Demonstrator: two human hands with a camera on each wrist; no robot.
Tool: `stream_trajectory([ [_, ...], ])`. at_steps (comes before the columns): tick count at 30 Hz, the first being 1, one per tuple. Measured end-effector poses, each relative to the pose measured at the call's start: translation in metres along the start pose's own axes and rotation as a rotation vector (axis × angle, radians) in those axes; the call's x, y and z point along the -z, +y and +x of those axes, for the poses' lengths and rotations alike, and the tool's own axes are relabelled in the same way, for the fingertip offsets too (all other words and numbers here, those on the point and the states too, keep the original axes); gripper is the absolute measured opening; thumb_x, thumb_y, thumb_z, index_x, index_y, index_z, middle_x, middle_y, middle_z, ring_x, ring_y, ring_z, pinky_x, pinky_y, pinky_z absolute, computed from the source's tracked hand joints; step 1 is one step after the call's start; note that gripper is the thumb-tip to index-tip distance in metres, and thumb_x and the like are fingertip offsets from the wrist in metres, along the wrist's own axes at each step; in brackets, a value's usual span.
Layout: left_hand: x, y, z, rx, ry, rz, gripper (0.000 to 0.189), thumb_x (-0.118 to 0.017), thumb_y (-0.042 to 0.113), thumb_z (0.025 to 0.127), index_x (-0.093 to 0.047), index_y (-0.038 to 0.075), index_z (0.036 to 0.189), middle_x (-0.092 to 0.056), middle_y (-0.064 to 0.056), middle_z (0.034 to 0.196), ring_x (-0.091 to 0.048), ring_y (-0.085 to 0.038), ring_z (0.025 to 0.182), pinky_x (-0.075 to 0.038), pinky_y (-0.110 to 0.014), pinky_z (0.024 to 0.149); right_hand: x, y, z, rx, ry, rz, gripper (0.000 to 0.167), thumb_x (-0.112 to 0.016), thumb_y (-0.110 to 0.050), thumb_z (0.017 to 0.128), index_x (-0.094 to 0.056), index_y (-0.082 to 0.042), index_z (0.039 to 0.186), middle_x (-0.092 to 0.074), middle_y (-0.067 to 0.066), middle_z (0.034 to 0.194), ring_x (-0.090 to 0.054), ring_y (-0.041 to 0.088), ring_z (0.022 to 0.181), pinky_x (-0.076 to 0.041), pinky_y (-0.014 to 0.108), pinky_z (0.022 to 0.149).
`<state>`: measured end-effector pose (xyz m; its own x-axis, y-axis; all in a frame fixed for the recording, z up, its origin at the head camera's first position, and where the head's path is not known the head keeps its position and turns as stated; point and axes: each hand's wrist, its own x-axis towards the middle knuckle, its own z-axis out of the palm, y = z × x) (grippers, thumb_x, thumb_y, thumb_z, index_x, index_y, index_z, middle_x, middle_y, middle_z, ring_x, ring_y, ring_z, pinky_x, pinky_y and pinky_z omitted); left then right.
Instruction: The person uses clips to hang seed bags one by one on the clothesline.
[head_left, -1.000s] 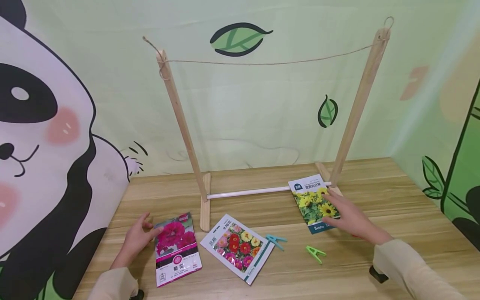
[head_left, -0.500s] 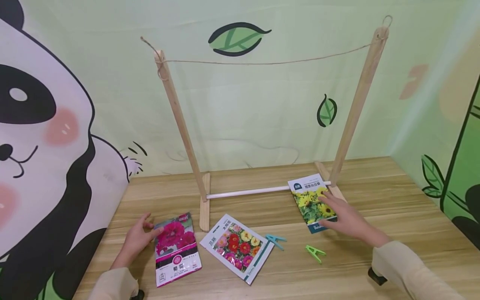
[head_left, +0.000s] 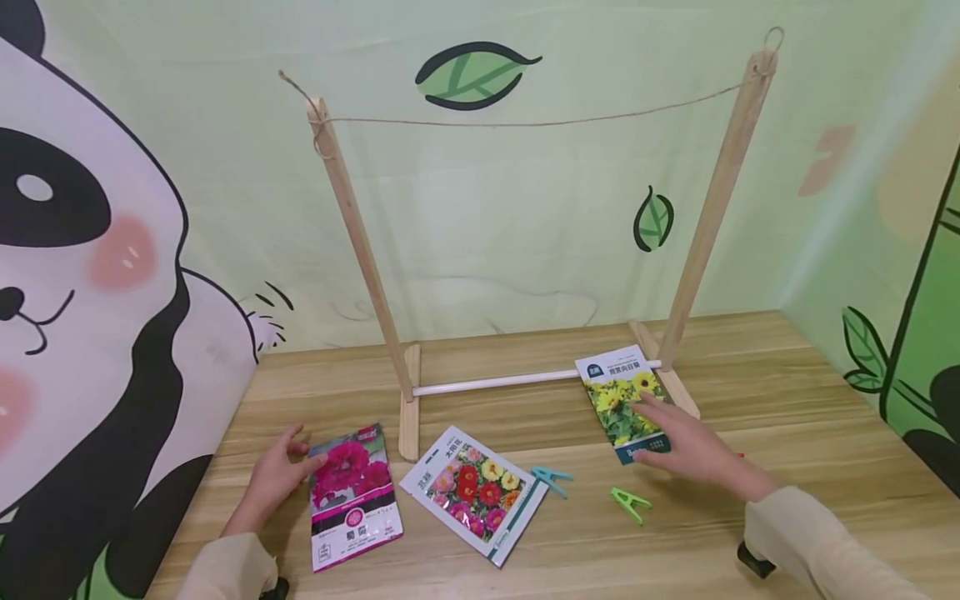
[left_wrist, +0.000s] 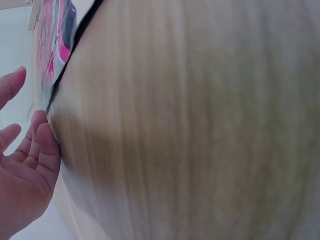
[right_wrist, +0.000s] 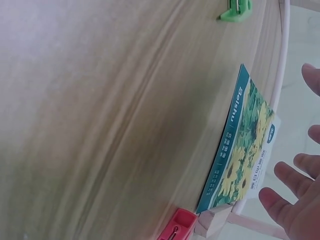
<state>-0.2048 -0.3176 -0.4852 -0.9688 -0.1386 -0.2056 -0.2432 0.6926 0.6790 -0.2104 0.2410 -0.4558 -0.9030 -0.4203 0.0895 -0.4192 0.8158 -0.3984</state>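
Note:
My left hand is beside a magenta-flower seed packet lying on the table, its thumb overlapping the packet's left edge in the head view. In the left wrist view, its fingers are loosely bent. My right hand is spread over the lower right of a yellow-flower seed packet. The right wrist view shows those fingers apart and raised above this packet, gripping nothing. Between the hands lies a white-edged packet of mixed flowers.
A blue clothespin touches the middle packet's corner; a green clothespin lies to its right. A red clothespin lies near the right hand. Behind stands a wooden frame with a string and a white crossbar.
My right hand has slid slightly left over the yellow-flower packet, uncovering more of its lower right corner. My left hand and the packets have stayed in place.

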Motion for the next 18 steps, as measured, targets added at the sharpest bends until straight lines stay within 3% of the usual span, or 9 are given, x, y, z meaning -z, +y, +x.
stream_trajectory([
  [6, 0.000, -0.002, 0.002, -0.002, -0.017, 0.019, 0.077, -0.057, 0.039, 0.083, -0.018, 0.004, 0.139, -0.040, -0.026, 0.126, -0.037, -0.040, 0.114, -0.032, -0.055, 0.094, 0.000, -0.003, -0.004, -0.002, -0.012, 0.012, 0.067, -0.068, -0.029, 0.075, -0.041, -0.004, 0.130, -0.028, 0.022, 0.140, -0.033, 0.044, 0.122, -0.033, 0.059, 0.092],
  [18, 0.000, 0.000, 0.001, -0.053, -0.020, 0.018, 0.065, -0.058, 0.034, 0.083, -0.032, 0.004, 0.134, -0.040, -0.025, 0.130, -0.030, -0.040, 0.122, -0.024, -0.058, 0.098, -0.004, -0.003, -0.013, 0.006, -0.051, 0.032, 0.064, -0.066, -0.032, 0.076, -0.042, -0.006, 0.130, -0.030, 0.023, 0.139, -0.033, 0.043, 0.122, -0.033, 0.058, 0.092],
])
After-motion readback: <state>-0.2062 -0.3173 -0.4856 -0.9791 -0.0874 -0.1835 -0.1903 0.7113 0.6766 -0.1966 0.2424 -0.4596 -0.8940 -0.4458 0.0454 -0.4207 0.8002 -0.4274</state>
